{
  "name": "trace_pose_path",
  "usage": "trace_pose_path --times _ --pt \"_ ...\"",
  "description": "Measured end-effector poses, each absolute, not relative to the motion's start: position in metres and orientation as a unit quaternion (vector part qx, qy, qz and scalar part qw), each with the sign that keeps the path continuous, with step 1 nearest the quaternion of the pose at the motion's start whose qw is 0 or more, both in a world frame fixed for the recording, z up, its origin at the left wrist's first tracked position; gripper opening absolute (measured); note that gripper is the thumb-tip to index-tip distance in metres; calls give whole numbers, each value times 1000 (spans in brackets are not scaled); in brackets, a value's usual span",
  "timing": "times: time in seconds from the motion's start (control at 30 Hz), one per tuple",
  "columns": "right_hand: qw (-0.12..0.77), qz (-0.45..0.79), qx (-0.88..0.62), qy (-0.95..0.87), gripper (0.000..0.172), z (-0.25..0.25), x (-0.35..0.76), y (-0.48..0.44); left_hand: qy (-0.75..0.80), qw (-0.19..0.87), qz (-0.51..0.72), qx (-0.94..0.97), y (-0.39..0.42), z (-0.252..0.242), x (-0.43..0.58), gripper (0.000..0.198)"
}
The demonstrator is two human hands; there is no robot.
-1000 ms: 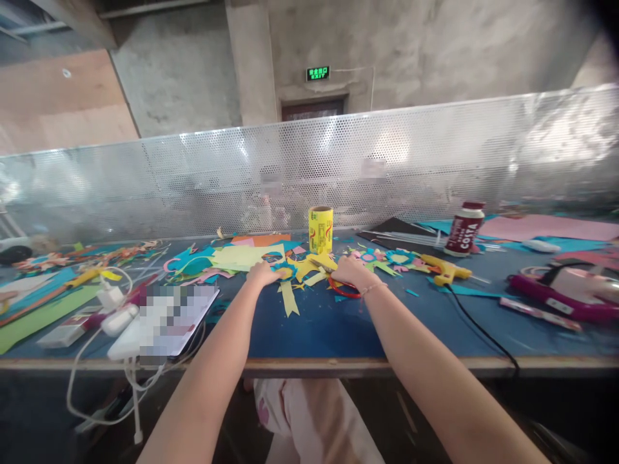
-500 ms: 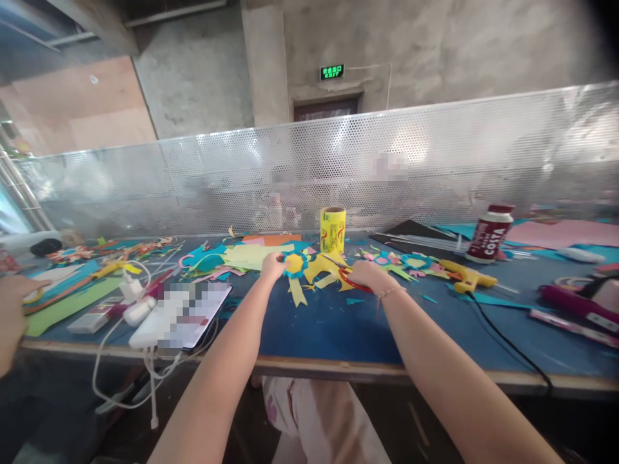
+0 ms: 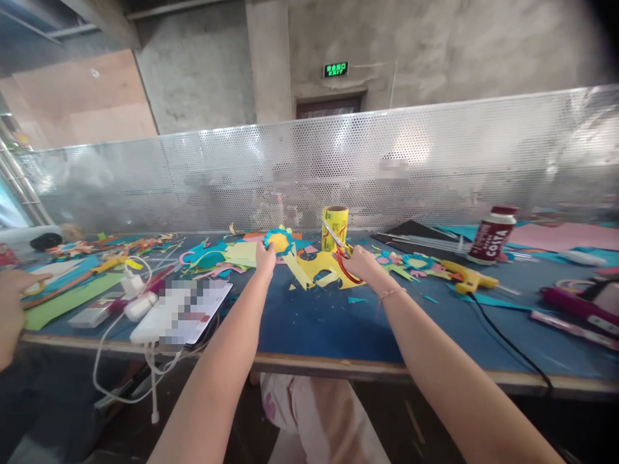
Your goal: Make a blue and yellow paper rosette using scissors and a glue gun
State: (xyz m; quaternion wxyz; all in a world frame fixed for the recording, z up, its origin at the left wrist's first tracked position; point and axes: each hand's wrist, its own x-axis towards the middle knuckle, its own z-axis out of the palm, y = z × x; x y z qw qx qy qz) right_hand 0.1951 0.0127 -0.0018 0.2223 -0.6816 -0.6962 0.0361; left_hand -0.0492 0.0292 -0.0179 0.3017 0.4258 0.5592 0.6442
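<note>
My left hand (image 3: 265, 259) pinches a paper flower (image 3: 278, 241) with a blue scalloped rim and a yellow centre, lifted off the blue table (image 3: 319, 322). A yellow paper strip (image 3: 296, 269) hangs from the flower toward a larger yellow cut sheet (image 3: 327, 267). My right hand (image 3: 358, 261) is closed through the red handles of a pair of scissors (image 3: 338, 248), whose blades point up and left near the yellow sheet. A yellow tape roll (image 3: 334, 227) stands just behind the scissors.
Paper scraps and cut flowers (image 3: 411, 261) litter the table. A yellow glue gun (image 3: 467, 276) with a black cord lies to the right, beside a Costa bottle (image 3: 491, 234). A tablet (image 3: 186, 312) and white chargers lie on the left. Another person's hand (image 3: 12, 309) shows at the left edge. A perforated metal screen (image 3: 435, 161) backs the table.
My left hand has raised the paper flower off the table and back. My right hand has picked up the red scissors and lifted them toward the yellow paper.
</note>
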Motion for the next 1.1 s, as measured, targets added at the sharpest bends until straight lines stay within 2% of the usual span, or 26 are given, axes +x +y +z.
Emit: trace_pose_path --times 0.1,0.3,0.43,0.67,1.1 --pt "235 44 -676 -697 66 2 193 7 531 347 690 350 24 -14 -46 30" --pt "227 79 -631 -738 68 0 185 -2 467 387 716 346 20 -11 -44 44" --pt "217 121 -584 -773 61 -6 180 -2 409 399 738 360 18 -5 -44 49" --pt "240 159 -511 -810 44 -10 178 2 355 439 747 352 15 2 -44 45" --pt "225 309 -463 -799 49 -3 179 -4 279 453 794 294 25 -5 -48 32"
